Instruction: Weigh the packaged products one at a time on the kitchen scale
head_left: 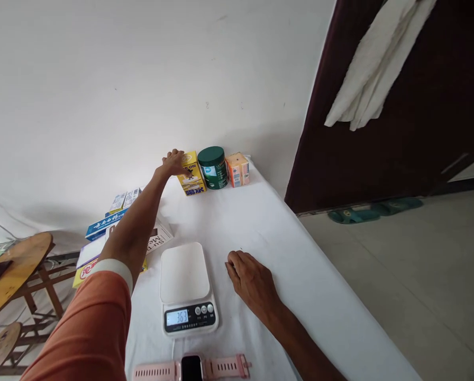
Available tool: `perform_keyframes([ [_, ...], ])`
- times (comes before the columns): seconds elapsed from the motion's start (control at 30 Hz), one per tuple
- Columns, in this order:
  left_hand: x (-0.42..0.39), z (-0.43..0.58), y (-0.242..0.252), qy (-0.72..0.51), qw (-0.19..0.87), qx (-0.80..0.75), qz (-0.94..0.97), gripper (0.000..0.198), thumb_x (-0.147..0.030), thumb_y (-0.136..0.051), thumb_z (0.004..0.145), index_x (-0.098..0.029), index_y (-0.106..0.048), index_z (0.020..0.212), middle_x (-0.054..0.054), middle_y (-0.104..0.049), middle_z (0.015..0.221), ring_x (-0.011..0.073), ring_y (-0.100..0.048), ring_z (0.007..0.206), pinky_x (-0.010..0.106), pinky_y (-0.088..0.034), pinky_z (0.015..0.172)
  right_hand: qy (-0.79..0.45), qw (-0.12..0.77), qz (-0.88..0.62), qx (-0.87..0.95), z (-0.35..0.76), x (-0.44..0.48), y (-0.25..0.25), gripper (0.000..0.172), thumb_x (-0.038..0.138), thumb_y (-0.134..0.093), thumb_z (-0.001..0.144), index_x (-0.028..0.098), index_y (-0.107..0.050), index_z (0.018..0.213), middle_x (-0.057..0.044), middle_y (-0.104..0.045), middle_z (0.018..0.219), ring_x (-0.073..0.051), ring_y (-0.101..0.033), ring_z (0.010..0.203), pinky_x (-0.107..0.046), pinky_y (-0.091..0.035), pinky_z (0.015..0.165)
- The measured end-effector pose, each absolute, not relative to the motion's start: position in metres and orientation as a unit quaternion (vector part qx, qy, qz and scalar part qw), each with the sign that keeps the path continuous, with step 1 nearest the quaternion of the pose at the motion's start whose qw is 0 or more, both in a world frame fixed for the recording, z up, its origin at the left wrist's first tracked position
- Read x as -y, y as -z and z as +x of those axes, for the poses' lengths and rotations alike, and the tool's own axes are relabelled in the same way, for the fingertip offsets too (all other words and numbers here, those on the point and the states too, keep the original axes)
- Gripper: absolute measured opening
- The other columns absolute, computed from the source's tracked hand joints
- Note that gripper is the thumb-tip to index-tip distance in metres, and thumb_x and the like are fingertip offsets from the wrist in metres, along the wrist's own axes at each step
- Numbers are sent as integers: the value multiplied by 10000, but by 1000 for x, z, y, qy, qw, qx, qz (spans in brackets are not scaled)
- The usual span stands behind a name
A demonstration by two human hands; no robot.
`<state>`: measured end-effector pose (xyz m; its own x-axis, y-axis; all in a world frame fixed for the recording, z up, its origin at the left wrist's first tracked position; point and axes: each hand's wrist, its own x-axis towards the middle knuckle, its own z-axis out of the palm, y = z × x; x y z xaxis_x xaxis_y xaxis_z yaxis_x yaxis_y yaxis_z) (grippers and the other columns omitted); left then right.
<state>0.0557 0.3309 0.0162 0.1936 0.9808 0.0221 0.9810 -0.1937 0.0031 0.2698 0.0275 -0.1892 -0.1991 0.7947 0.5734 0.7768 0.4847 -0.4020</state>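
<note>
Yellow box [194, 184], one, upright on the cloth-covered bench [276, 227] at the left hand's [175, 163] fingers, thumb across its front, the others by its upper left edge; whether they pinch or merely touch cannot be told. Right of these fingers, in order: green jar [216, 177], orange pack [239, 170]; nearer the wearer, to their left, assorted cartons [102, 227]. Right hand [253, 280], fingers curled together low over the bench; left of them, scale [184, 272], display reading 363, and, nearer the wearer, pink watch [191, 368].
</note>
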Motion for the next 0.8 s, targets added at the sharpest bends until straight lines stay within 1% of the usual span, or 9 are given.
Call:
perform_keyframes([
  [0.1, -343, 53, -18, -9, -13, 630, -776, 1172, -529, -937, 511, -248, -411, 1520, 212, -398, 1578, 484, -348, 1463, 635, -341, 1159, -3, 377, -510, 773, 270, -27, 189, 191, 130, -509, 1014, 238, -516, 857, 0, -633, 772, -165, -597, 686, -301, -402, 639],
  [0.17, -346, 57, -18, -27, -30, 625, -780, 1193, -507, -933, 520, -255, -373, 1543, 206, -396, 1586, 472, -348, 1468, 637, -335, 1168, -2, 375, -511, 773, 270, -27, 189, 199, 127, -513, 1010, 238, -512, 845, 4, -629, 765, -161, -591, 683, -297, -396, 638],
  [0.23, -345, 62, -17, -35, -27, 626, -779, 1168, -478, -934, 526, -238, -382, 1526, 208, -435, 1547, 462, -371, 1449, 630, -345, 1163, -7, 374, -511, 774, 270, -27, 188, 204, 128, -515, 1009, 239, -512, 838, 8, -628, 758, -156, -582, 677, -294, -386, 631],
  [0.33, -336, 65, -15, -29, -9, 634, -772, 1081, -476, -951, 506, -206, -458, 1430, 206, -497, 1446, 456, -426, 1380, 613, -386, 1124, -15, 374, -513, 772, 270, -28, 186, 207, 129, -501, 1014, 241, -520, 841, 8, -636, 761, -154, -575, 678, -295, -380, 635],
  [0.43, -320, 61, -17, -11, -8, 637, -771, 1003, -469, -948, 536, -205, -476, 1380, 197, -517, 1401, 437, -451, 1345, 584, -439, 1081, -20, 368, -517, 772, 270, -28, 185, 216, 139, -482, 1024, 242, -524, 838, 4, -638, 763, -159, -578, 685, -299, -380, 650],
  [0.5, -306, 55, -21, 11, 5, 638, -770, 991, -454, -953, 553, -203, -472, 1382, 195, -518, 1390, 438, -446, 1350, 574, -458, 1070, -26, 362, -520, 773, 269, -28, 183, 223, 148, -474, 1028, 241, -525, 832, -2, -639, 763, -163, -580, 687, -303, -369, 645],
  [0.57, -289, 48, -30, 39, 33, 634, -772, 1011, -457, -970, 551, -201, -470, 1392, 192, -513, 1387, 445, -435, 1356, 580, -453, 1084, -34, 355, -524, 774, 270, -27, 182, 222, 160, -471, 1030, 241, -530, 831, -12, -648, 771, -169, -582, 694, -306, -358, 640],
  [0.67, -255, 39, -53, 90, 88, 611, -781, 1064, -511, -993, 537, -213, -468, 1413, 179, -506, 1394, 441, -430, 1354, 591, -429, 1122, -56, 340, -529, 776, 271, -28, 181, 208, 182, -478, 1024, 240, -545, 836, -27, -667, 792, -176, -590, 711, -303, -361, 653],
  [0.8, -185, 25, -97, 142, 129, 572, -798, 1133, -559, -1013, 517, -210, -463, 1444, 147, -514, 1379, 397, -454, 1329, 554, -442, 1132, -91, 312, -541, 776, 271, -28, 176, 177, 203, -498, 1005, 231, -572, 846, -45, -686, 814, -188, -612, 738, -306, -368, 673],
])
